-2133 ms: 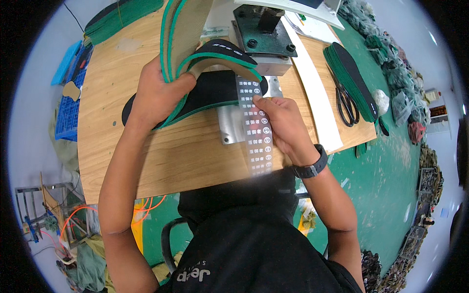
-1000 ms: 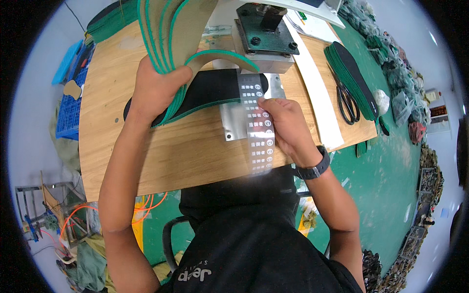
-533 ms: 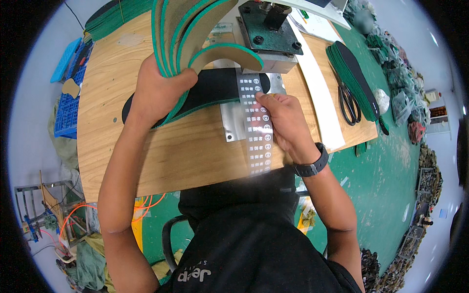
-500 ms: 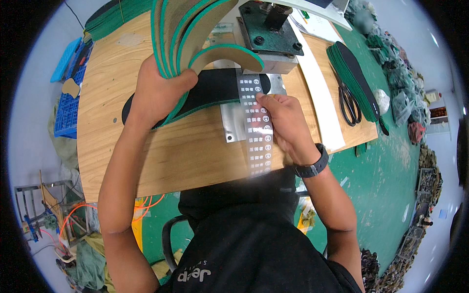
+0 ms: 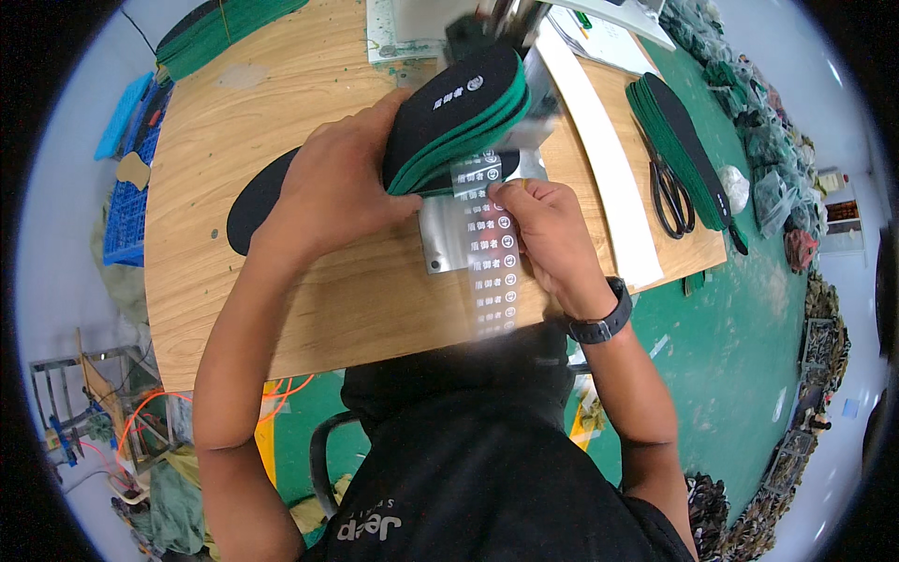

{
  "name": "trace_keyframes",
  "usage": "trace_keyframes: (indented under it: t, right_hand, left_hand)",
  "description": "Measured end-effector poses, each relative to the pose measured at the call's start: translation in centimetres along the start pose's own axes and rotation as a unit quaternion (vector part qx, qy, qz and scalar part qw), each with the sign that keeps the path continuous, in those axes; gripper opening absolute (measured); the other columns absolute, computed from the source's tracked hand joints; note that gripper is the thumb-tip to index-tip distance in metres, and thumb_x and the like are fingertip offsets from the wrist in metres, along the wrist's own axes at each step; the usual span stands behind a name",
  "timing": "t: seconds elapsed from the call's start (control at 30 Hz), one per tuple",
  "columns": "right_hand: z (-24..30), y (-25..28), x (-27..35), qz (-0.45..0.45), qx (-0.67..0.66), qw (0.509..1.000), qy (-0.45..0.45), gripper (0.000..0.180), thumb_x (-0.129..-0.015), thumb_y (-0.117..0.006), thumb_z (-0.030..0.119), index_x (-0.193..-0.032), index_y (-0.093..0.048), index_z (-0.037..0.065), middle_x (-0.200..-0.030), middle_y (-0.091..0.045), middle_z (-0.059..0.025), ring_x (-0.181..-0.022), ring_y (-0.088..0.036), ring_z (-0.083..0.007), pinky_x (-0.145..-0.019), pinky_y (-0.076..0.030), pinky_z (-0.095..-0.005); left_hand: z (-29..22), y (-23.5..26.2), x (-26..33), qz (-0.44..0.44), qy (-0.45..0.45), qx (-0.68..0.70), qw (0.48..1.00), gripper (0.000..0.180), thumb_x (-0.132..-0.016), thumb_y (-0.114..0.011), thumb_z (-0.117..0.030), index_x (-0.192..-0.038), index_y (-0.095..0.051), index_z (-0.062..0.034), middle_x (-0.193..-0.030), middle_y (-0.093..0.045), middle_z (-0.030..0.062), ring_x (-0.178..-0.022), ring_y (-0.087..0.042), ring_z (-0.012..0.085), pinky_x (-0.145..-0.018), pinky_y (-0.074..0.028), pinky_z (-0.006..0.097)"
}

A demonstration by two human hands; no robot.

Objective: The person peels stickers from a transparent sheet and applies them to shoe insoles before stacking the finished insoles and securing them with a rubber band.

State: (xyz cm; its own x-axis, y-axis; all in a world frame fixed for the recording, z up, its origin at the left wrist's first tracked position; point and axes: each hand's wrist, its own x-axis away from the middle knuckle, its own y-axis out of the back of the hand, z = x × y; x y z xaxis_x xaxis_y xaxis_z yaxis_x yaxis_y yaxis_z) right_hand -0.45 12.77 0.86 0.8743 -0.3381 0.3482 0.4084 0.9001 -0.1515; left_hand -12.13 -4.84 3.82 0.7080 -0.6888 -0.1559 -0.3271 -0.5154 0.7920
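Observation:
My left hand is closed round a fanned bunch of shoe insoles, black on top with green edges; the uppermost bears a white printed mark near its end. Beneath it, another black insole lies flat across the table and over a metal plate, partly hidden by the hand and bunch. Between thumb and fingers, my right hand pinches the edge of a clear transfer film strip with rows of white prints. The strip crosses the flat insole's right end and hangs toward me. Behind the bunch stands a blurred press head.
On the wooden table, to the right, are a long white curved strip, black scissors and an insole stack. Another stack sits far left. A blue crate adjoins the left edge. Bagged piles line the floor at right.
The insole bunch has swung over and down, now showing its black printed face instead of the tan undersides. My left hand has moved right; my right hand stays nearly in place.

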Motion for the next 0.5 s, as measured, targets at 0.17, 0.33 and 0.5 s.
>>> trace_keyframes:
  t: [0.17,0.33,0.5]
  right_hand:
    - [-0.4,1.3,1.1,-0.026,-0.085,0.996,0.006,0.016,-0.087,-0.055,0.008,-0.077,-0.059,-0.004,-0.072,-0.061,-0.0084,-0.058,-0.060,-0.0125,-0.052,-0.049,-0.0219]
    - [-0.3,1.4,1.4,-0.012,-0.103,0.995,-0.007,0.017,-0.086,-0.055,0.007,-0.076,-0.060,-0.005,-0.070,-0.062,-0.0082,-0.057,-0.059,-0.0123,-0.051,-0.048,-0.0227]
    - [0.1,0.8,-0.9,0.027,-0.020,0.999,-0.009,0.017,-0.089,-0.055,0.009,-0.078,-0.060,-0.004,-0.067,-0.062,-0.0076,-0.052,-0.059,-0.0112,-0.046,-0.048,-0.0221]
  left_hand:
    - [0.1,0.1,0.4,-0.030,-0.006,-0.009,0.999,0.075,-0.063,-0.074,-0.011,-0.132,-0.043,-0.0066,-0.095,-0.064,0.0210,-0.087,-0.062,0.0341,-0.079,-0.049,0.037]
    - [1.1,0.8,0.5,-0.042,0.026,0.123,0.991,0.054,-0.068,-0.068,-0.010,-0.120,-0.053,-0.0051,-0.077,-0.062,0.0155,-0.069,-0.059,0.0270,-0.069,-0.049,0.034]
    - [1.9,1.2,0.1,-0.120,0.020,0.155,0.980,0.029,-0.070,-0.063,-0.009,-0.098,-0.064,-0.0006,-0.077,-0.063,0.0125,-0.068,-0.057,0.0192,-0.068,-0.048,0.032]
